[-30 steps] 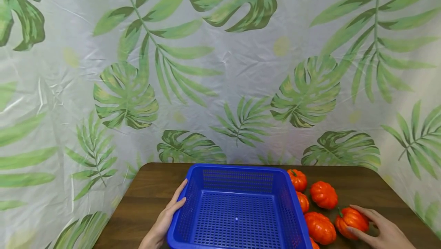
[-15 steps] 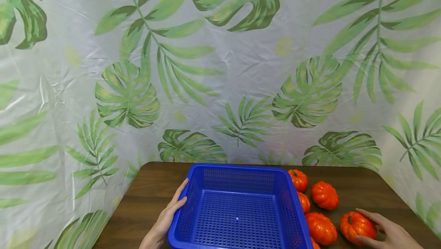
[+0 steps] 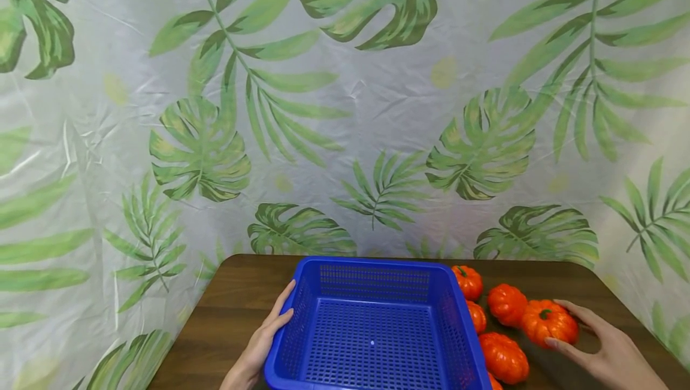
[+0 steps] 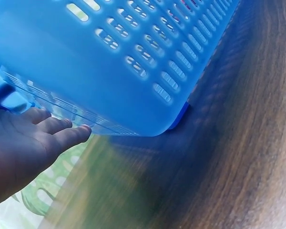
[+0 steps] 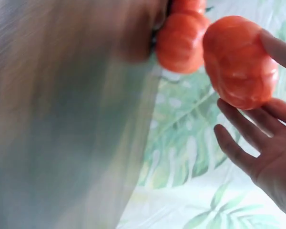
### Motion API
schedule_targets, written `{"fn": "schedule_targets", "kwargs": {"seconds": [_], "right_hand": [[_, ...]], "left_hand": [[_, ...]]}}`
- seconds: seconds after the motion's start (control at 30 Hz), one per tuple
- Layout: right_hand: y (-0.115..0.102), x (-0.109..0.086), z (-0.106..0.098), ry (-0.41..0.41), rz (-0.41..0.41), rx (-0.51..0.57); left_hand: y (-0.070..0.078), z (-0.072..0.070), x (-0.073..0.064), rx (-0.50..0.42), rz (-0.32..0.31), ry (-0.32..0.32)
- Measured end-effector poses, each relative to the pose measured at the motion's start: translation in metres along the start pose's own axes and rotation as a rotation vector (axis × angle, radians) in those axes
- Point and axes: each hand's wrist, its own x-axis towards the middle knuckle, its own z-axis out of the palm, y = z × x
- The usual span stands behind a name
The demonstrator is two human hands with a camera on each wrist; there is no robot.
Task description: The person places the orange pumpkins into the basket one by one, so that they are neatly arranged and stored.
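Observation:
My right hand grips a small orange-red pumpkin with a green stem, thumb on its near side and fingers on its far side. In the right wrist view, this pumpkin is lifted off the table. My left hand holds the left rim of a blue plastic basket, thumb and index finger at the rim. The left wrist view shows other fingers of the left hand against the outside of the slotted basket wall. The basket bottom shows bare mesh with a small pale spot.
Several pumpkins stand right of the basket: one at the back, one beside the held pumpkin, one in front, others partly hidden by the basket wall. All are on a dark wooden table. A leaf-print curtain hangs behind.
The right hand first shifted the pumpkin right, then raised it off the table and away from the front one. The left hand and basket have kept their place.

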Motion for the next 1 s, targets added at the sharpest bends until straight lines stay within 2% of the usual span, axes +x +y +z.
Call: {"fn": "schedule_targets", "kwargs": {"seconds": [0.1, 0.27, 0.53, 0.67, 0.83, 1.0], "right_hand": [[-0.014, 0.007, -0.004, 0.019, 0.000, 0.039], [-0.040, 0.024, -0.013, 0.070, -0.083, 0.123], [-0.083, 0.052, -0.018, 0.031, -0.212, 0.201], [-0.100, 0.062, -0.016, -0.007, -0.235, 0.236], [-0.117, 0.072, -0.013, -0.094, -0.215, 0.304], [-0.137, 0.085, -0.009, -0.185, -0.192, 0.434]], "left_hand": [[-0.001, 0.000, 0.000, 0.004, 0.002, 0.003], [-0.001, -0.001, -0.001, -0.003, 0.005, -0.005], [-0.001, 0.000, -0.001, -0.006, 0.015, -0.004], [-0.002, 0.001, -0.001, 0.002, 0.023, 0.003], [-0.002, 0.001, -0.001, 0.000, 0.024, 0.004], [-0.001, 0.000, -0.001, -0.005, 0.021, 0.000]]}}
